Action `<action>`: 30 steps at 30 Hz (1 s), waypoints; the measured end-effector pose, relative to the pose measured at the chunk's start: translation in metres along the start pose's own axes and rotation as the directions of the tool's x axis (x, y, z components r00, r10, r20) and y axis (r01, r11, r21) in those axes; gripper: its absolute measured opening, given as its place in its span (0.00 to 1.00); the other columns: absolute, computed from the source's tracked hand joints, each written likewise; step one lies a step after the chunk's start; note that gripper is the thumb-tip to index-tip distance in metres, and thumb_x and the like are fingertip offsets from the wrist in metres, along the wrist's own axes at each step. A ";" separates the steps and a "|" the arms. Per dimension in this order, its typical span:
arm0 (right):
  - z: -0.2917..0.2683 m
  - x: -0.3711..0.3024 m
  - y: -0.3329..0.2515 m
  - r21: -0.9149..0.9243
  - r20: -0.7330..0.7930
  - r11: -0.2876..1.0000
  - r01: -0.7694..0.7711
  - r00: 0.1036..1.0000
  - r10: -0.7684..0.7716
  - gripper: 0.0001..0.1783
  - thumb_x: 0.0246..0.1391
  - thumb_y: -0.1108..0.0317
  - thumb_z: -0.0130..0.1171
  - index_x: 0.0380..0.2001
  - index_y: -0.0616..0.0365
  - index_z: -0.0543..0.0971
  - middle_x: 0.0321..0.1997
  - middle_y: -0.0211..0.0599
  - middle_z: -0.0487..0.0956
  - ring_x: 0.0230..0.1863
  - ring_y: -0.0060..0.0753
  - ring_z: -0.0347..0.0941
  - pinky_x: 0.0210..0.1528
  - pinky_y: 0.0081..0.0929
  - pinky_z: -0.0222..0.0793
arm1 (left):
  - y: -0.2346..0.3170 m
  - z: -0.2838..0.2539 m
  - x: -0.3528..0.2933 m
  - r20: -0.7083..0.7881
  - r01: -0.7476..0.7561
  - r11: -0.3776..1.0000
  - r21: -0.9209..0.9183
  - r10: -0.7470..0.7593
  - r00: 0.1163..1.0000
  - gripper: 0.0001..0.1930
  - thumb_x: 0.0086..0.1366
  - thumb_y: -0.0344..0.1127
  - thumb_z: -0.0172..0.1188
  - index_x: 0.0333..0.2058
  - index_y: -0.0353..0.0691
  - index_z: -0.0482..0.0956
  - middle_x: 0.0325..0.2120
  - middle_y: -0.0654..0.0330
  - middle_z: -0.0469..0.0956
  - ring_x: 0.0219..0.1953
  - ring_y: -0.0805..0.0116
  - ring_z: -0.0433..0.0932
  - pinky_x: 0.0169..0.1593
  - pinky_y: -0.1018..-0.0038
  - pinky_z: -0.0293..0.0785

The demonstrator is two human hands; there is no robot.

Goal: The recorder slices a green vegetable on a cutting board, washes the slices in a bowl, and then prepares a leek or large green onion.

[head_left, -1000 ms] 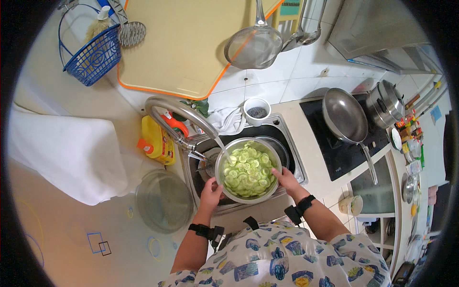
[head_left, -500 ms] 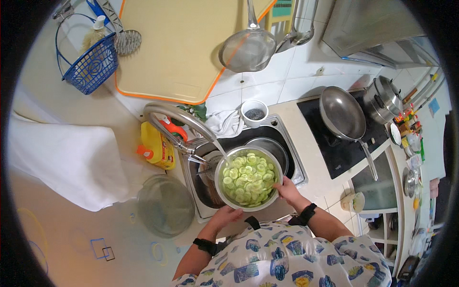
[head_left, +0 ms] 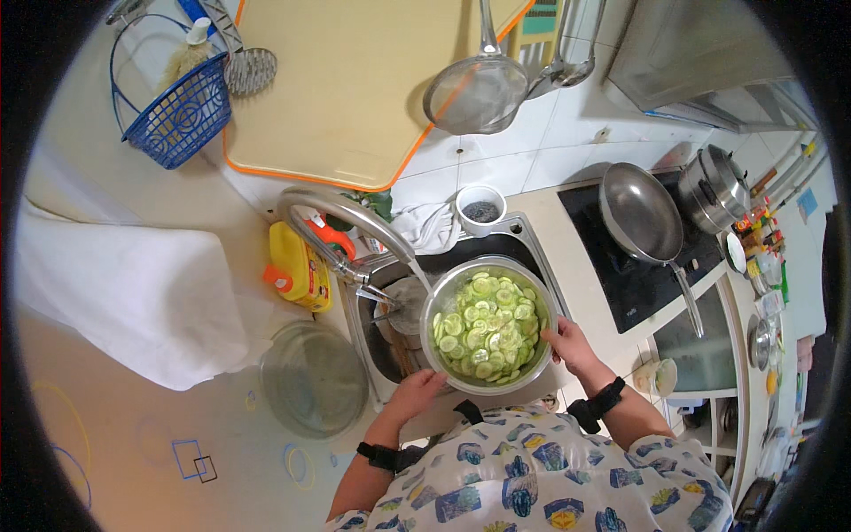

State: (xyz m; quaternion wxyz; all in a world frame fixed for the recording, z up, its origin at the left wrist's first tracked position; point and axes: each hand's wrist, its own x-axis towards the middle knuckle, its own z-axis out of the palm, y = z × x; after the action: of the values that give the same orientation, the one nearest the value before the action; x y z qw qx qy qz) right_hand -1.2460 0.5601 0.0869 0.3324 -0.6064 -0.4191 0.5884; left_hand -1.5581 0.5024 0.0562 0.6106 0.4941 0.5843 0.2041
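I see the bowl (head_left: 487, 389) now farther right of the tap (head_left: 379, 229), the left hand (head_left: 417, 396) lower.

The black cooktop (head_left: 628, 300) carries a pan (head_left: 642, 211) and a pot (head_left: 714, 206).

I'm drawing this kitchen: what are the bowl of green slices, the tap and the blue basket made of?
The bowl looks like smooth metal, probably steel: its rim is silvery grey. The tap looks like shiny metal, chromed or steel: bright streaks follow its curve. The blue basket seems smooth plastic: one even colour, with patterned holes.
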 end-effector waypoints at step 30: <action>0.059 0.045 0.002 0.092 0.088 0.994 -0.056 0.995 0.047 0.16 0.51 0.68 0.53 0.45 0.60 0.72 0.21 0.28 0.72 0.11 0.17 0.62 0.11 0.15 0.57 | -0.005 -0.104 0.108 -0.547 -0.368 0.549 -0.751 -0.204 0.812 0.14 0.62 0.45 0.54 0.32 0.39 0.74 0.27 0.65 0.73 0.30 0.71 0.70 0.35 0.73 0.67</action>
State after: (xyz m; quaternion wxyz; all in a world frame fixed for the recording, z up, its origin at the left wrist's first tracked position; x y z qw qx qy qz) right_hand -1.3059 0.5941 0.0608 0.3271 -0.5747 -0.3889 0.6415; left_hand -1.6293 0.6276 0.0144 0.5510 0.0869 0.5468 0.6243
